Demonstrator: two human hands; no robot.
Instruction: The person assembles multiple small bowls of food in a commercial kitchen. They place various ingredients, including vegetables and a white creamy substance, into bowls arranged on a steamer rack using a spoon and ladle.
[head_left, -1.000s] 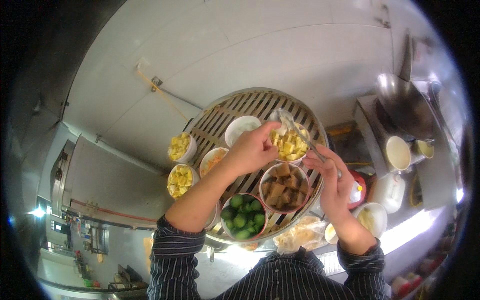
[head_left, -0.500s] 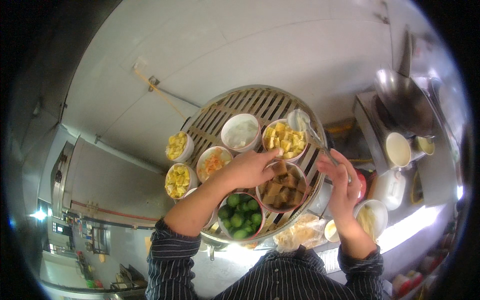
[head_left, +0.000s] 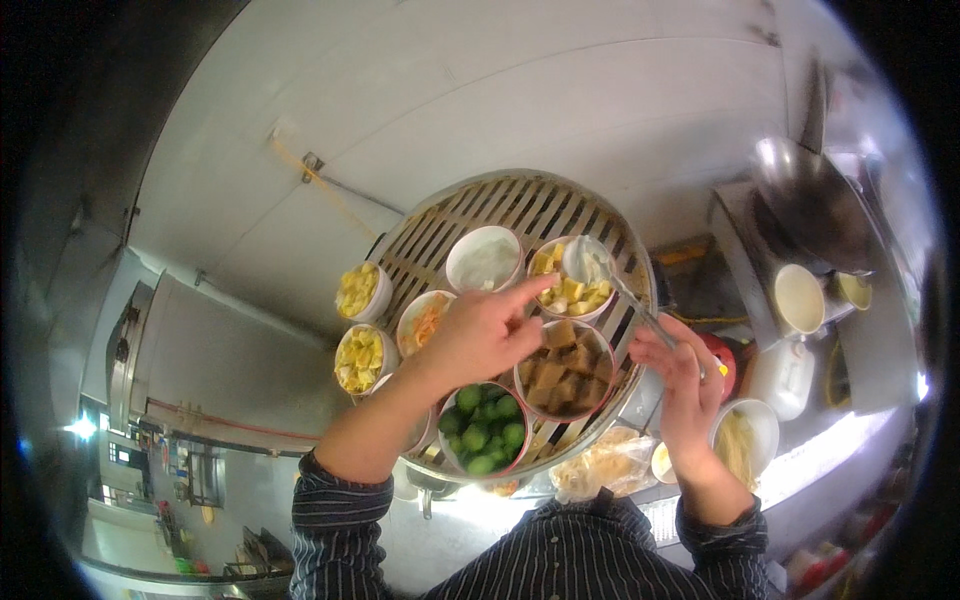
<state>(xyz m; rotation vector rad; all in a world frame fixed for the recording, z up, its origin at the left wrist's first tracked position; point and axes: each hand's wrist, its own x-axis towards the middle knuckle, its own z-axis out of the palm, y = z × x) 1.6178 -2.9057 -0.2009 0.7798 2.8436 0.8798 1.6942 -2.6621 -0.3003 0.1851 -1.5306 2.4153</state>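
My right hand [head_left: 682, 380] grips the handle of a metal spoon [head_left: 640, 308]. The spoon's bowl rests over yellow cubes [head_left: 574, 300] in a white bowl on a round slatted rack [head_left: 525, 203]. With its index finger stretched to the near-left edge of these cubes, my left hand [head_left: 490, 330] has its other fingers loosely bent and partly hidden. Just below it are bowls of brown cubes [head_left: 562, 375] and green cucumber-like chunks [head_left: 484, 430]. Beyond the left hand sits whitish, translucent food [head_left: 484, 265] in another bowl; orange pieces [head_left: 422, 322] are partly behind my wrist.
Two more bowls of yellow pieces [head_left: 355, 290] stand at the rack's left edge. A wok [head_left: 815, 205] is on the stove at right, near a white jug [head_left: 782, 378] and a bowl of pale strips [head_left: 738, 440]. A plastic bag [head_left: 605, 463] lies by the rack's near edge.
The spoon has moved down and left, from the bowl's far rim onto the yellow cubes. My left index finger has straightened and shifted slightly away from me.
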